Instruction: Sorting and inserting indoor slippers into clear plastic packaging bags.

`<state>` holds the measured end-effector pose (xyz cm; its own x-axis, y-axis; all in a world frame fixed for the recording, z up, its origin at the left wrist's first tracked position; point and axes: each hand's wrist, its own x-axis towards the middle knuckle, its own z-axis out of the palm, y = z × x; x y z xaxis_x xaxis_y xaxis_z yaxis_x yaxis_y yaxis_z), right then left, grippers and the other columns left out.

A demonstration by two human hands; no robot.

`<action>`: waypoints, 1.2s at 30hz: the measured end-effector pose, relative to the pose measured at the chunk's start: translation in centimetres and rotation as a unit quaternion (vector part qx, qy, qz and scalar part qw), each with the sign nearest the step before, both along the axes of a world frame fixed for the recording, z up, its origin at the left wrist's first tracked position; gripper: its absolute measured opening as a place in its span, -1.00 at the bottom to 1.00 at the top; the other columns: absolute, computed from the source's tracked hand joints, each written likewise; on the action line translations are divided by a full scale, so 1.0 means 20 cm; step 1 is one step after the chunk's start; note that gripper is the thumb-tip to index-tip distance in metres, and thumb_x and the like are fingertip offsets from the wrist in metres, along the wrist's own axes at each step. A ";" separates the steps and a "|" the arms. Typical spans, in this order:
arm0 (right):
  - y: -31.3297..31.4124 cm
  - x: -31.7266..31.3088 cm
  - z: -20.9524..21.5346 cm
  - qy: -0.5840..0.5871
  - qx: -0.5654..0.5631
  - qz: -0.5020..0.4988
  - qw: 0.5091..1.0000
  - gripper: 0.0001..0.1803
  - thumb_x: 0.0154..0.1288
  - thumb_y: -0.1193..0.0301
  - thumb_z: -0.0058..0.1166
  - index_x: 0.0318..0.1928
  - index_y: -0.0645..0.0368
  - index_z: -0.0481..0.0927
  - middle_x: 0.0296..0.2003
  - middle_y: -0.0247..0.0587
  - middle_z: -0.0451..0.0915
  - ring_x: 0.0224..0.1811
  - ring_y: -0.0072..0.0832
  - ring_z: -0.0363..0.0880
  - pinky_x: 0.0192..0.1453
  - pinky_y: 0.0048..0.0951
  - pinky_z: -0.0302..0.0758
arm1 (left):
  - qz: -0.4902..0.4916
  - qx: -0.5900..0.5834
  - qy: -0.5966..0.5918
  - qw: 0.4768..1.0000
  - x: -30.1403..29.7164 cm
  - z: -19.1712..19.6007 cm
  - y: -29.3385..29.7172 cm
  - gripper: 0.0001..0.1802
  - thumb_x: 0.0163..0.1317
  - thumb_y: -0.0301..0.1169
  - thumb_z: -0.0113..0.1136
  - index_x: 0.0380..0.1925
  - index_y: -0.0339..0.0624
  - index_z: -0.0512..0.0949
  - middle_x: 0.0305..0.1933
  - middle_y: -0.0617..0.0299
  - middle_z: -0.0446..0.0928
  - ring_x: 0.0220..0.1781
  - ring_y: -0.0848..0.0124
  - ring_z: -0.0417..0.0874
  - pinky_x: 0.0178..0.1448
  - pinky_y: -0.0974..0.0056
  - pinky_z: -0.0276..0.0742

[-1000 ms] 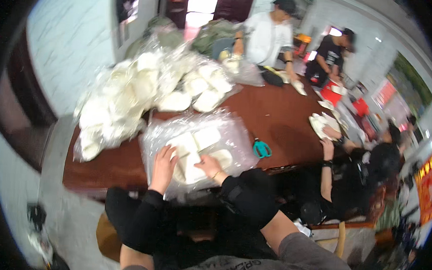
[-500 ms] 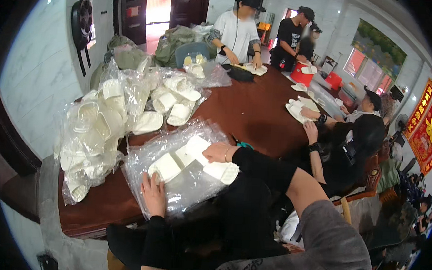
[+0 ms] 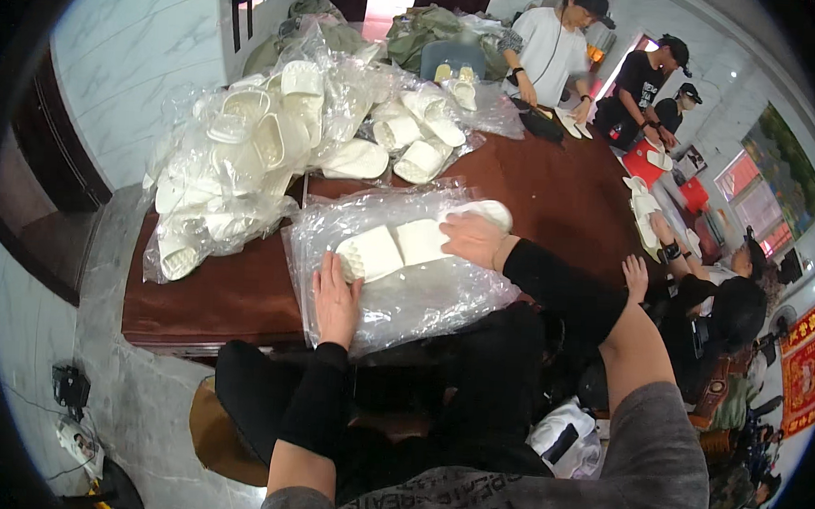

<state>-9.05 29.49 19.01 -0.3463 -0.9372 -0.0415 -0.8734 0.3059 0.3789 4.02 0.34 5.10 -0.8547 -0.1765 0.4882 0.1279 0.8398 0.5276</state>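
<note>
Plastic bag (image 3: 406, 282): clear, lying flat at the table's (image 3: 240, 292) near edge, white slippers (image 3: 399, 247) inside.
Left hand (image 3: 334, 299): palm down, fingers spread flat on the bag, gripping nothing.
Right hand (image 3: 471, 239): forearm stretched forward, open palm pressing the slippers.

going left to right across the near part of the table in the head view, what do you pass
Heap of white slippers in clear plastic bags → left hand flat on a clear plastic bag → pair of white foam slippers inside that bag → right hand pressing on the bag → bare brown wooden tabletop.
</note>
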 end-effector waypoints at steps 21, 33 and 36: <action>0.31 0.12 0.26 -0.011 -0.379 -0.211 0.901 -0.71 0.19 0.42 0.29 -0.04 -0.10 0.71 -0.09 -0.29 0.54 0.03 -0.20 0.50 0.10 -0.18 0.56 | -0.060 0.001 -0.042 0.997 0.10 0.19 0.10 -0.09 0.28 -0.32 0.30 0.55 -0.39 0.13 0.63 -0.24 0.12 0.64 -0.10 0.16 0.68 -0.12 0.02; 0.81 -0.44 0.13 0.052 -0.366 -0.313 0.875 -0.87 0.27 0.50 0.07 -0.19 0.14 0.63 -0.14 -0.03 0.60 -0.01 -0.02 0.63 0.02 -0.06 0.61 | -0.050 -0.084 -0.066 0.993 0.00 0.08 0.19 -0.33 0.35 -0.28 0.21 0.40 -0.36 0.36 0.61 -0.18 0.20 0.66 -0.05 0.16 0.70 -0.13 -0.04; 0.46 -0.57 -0.05 -0.047 -0.384 -0.309 0.869 -0.88 0.25 0.50 0.08 -0.22 0.16 0.65 -0.19 0.03 0.65 -0.02 0.03 0.68 0.00 -0.01 0.62 | -0.042 -0.099 -0.082 0.991 -0.01 0.12 0.19 -0.38 0.38 -0.28 0.18 0.37 -0.36 0.40 0.59 -0.18 0.23 0.66 -0.07 0.16 0.70 -0.14 -0.03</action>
